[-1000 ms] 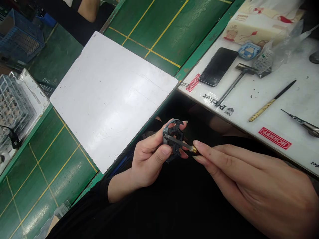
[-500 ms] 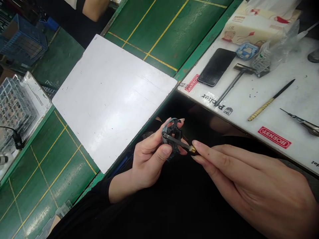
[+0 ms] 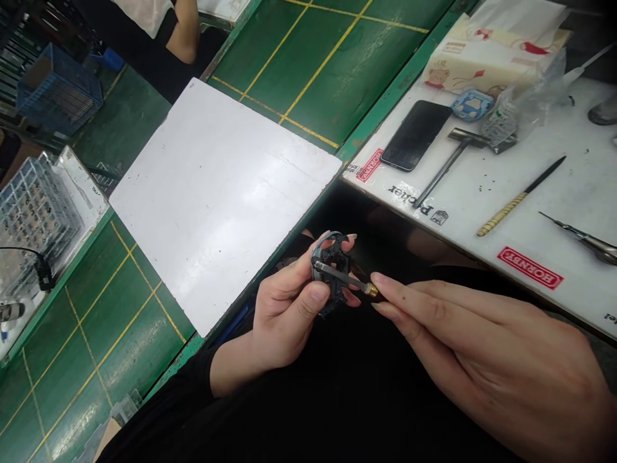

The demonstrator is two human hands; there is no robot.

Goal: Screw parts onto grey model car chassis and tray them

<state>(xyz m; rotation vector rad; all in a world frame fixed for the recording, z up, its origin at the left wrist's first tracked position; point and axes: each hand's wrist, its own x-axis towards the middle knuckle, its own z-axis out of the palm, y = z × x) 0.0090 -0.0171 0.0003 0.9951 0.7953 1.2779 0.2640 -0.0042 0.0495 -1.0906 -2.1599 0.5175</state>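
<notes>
My left hand (image 3: pixel 289 315) grips a dark plastic frame (image 3: pixel 332 260) between thumb and fingers. A thin metal rod (image 3: pixel 340 275) lies across the frame, and its brass tip (image 3: pixel 371 290) sticks out to the right. My right hand (image 3: pixel 472 347) comes in from the lower right, with two fingertips pinching either side of that brass tip. My left thumb and fingers hide part of the frame.
A white mat (image 3: pixel 544 212) on the right holds a phone (image 3: pixel 415 135), a small hammer (image 3: pixel 450 161), a twist-handled tool (image 3: pixel 520 197) and a plastic bag (image 3: pixel 501 122). A white board (image 3: pixel 216 199) lies on the green bench (image 3: pixel 308 77).
The bench, board and mat have slid slightly in the view, while my hands stay nearly in place. The brass tip sits a little further left.
</notes>
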